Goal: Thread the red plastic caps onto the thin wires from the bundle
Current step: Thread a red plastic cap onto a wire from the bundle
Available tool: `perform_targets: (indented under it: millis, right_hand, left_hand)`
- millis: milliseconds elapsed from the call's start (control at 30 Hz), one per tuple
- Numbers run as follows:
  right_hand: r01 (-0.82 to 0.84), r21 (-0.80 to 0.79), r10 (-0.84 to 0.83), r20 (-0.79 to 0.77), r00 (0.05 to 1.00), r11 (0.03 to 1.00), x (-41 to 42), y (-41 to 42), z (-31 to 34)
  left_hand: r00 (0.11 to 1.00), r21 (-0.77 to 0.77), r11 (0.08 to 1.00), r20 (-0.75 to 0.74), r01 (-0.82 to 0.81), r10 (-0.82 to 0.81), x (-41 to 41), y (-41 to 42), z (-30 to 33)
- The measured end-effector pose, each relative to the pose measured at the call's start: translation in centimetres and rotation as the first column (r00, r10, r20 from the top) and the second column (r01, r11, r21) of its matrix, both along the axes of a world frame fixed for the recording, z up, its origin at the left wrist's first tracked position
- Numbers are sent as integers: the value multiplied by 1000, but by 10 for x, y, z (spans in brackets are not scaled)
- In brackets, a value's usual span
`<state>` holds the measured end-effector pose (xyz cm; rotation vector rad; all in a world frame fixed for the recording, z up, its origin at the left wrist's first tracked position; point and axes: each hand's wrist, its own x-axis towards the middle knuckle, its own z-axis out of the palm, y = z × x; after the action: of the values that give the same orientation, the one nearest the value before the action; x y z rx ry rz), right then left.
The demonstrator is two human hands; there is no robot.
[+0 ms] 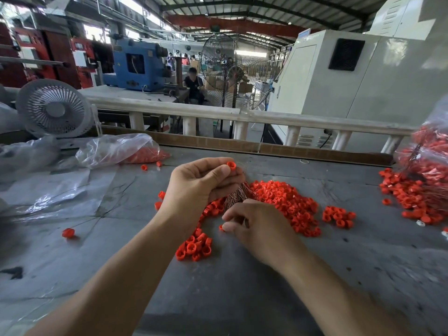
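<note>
A single red cap [231, 165] is pinched between the thumb and forefinger of the left hand [198, 184], raised just above the centre of the grey table [242, 282]. A bundle of thin wires [238, 194] is also gathered in the curled fingers of that hand, the strands fanning downward toward five o'clock until they meet the right hand [257, 226]. The right hand is held with its fingers bent inward and its fingertips closed narrowly at the lower ends of the wires; whether one strand or several are pinched cannot be told, as the strands are too fine to separate.

A large heap of loose red caps [288, 204] is spread on the table behind both hands, at about two o'clock from the right hand. A smaller cluster of caps [195, 247] lies at seven o'clock from the right hand, and another small group [339, 215] is seen at three o'clock. One cap already threaded on a wire [68, 232] rests far out at nine o'clock.

A clear plastic bag holding more caps [121, 150] lies at ten o'clock, beside a white desk fan [54, 109]. A second bag full of wired caps [429, 161] spills onto the table at the far three o'clock edge
</note>
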<state>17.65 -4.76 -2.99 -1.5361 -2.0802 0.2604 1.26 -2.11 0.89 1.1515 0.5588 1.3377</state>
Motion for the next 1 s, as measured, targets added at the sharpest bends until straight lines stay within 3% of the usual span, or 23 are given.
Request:
perform_targets:
  millis: [300, 400, 467, 567, 667, 800, 1000]
  right_hand:
    - [-65, 56, 54, 170, 984, 996, -9, -4, 2]
    - [-167, -1, 166, -130, 978, 986, -3, -13, 11]
    - [-197, 32, 194, -385, 902, 980, 4, -19, 20]
    - [-65, 242, 193, -553, 810, 968, 11, -22, 33]
    - [71, 333, 181, -665, 724, 940, 14, -21, 39]
    - [113, 360, 167, -659, 733, 926, 13, -21, 38]
    - [150, 442, 109, -508, 855, 884, 15, -20, 37]
  left_hand:
    - [999, 5, 1000, -33, -7, 7, -2, -1, -2]
    - [999, 2, 1000, -34, -18, 18, -2, 0, -1]
    - [1000, -3, 1000, -23, -22, 22, -2, 0, -1]
    - [999, 7, 1000, -39, -12, 12, 0, -1, 0]
    - [997, 39, 999, -78, -5, 8, 4, -5, 1]
    - [989, 79, 996, -150, 32, -20, 11, -10, 0]
    - [970, 148, 988, -241, 37, 0, 13, -12, -3]
